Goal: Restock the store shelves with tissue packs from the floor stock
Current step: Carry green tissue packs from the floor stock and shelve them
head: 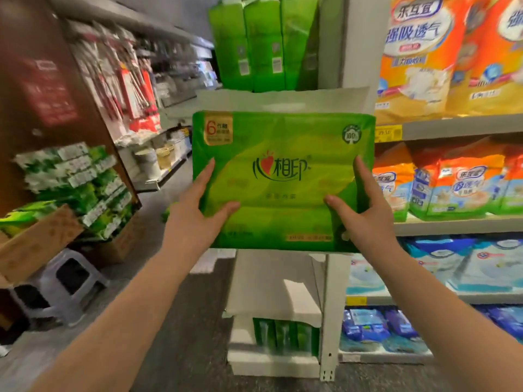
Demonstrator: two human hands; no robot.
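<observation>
Both the left hand (pixel 199 213) and right hand (pixel 365 210) clamp the green tissue pack (pixel 283 176) by its sides, face-out, squaring it for the end shelf (pixel 283 100).

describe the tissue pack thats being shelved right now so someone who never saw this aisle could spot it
Start at the white end shelf in the middle of the aisle, with tall green packs standing on top. Just in front of it, a flat green tissue pack is held up between the left hand and right hand. Unlike the shelved packs, it faces the camera, showing a red heart logo and a gold "6" label.
</observation>
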